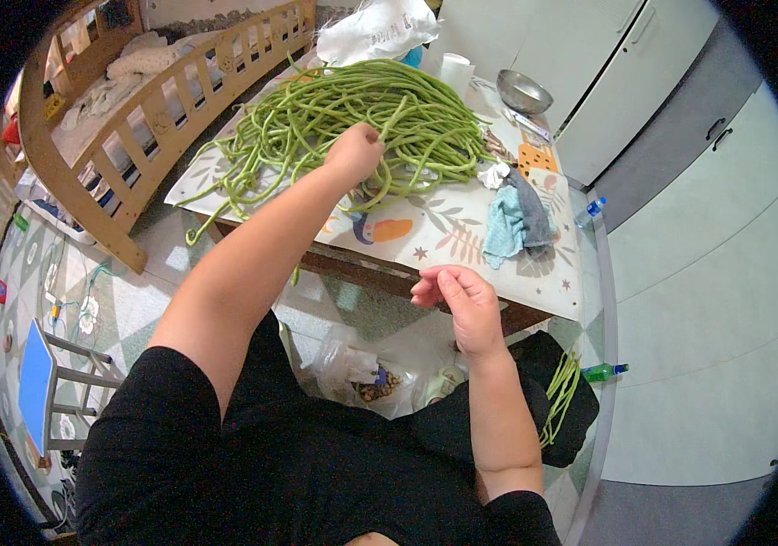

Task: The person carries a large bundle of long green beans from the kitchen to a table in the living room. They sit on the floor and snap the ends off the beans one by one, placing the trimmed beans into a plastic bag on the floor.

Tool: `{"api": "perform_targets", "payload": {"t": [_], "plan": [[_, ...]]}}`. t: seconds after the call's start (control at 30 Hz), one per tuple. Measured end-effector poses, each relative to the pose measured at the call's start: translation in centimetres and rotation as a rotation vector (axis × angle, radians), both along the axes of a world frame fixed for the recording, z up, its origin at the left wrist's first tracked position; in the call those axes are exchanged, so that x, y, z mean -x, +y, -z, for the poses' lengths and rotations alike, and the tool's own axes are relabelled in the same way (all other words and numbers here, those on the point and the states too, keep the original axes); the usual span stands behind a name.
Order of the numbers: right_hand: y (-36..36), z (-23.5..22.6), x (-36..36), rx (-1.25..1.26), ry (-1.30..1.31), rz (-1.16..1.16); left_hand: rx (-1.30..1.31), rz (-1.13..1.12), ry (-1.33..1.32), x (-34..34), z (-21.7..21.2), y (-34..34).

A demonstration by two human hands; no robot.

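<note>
A big heap of long green beans [389, 86] covers the far part of a table with a printed cover [425, 232]. My left hand [353, 155] reaches into the near side of the heap, its fingers closed on a long bean at the fingertips. In front of the table's near edge is my right hand [466, 309], raised, with the fingers curled and pressed together and nothing visible in them. Below and right of it, a small bunch of long beans [560, 399] lies on something black beside my right forearm.
On the table's right lie a light blue cloth [504, 223] and a grey one; a metal bowl [524, 92] and white paper roll [454, 73] stand behind. A wooden crib [148, 136] borders the left. A blue stool [36, 387], plastic bag [357, 369] and green bottle [605, 372] are below.
</note>
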State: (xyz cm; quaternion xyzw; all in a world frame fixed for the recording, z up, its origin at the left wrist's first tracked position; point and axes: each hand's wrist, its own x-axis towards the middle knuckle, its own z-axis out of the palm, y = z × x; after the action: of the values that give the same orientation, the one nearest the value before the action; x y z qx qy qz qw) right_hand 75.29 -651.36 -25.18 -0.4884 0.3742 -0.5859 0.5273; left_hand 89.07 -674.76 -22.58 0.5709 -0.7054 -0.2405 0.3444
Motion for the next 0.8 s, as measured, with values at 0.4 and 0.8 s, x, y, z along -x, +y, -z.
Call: {"api": "perform_targets", "payload": {"t": [0.4,0.8], "plan": [[-0.6,2.3,3.4,-0.252,-0.134,0.172,0.188,0.402,0.608,1.4,-0.8,11.8],[-0.8,2.3,3.3,-0.400,-0.500,0.145,0.006,0.907,0.147,-0.6,8.0,23.4]]}}
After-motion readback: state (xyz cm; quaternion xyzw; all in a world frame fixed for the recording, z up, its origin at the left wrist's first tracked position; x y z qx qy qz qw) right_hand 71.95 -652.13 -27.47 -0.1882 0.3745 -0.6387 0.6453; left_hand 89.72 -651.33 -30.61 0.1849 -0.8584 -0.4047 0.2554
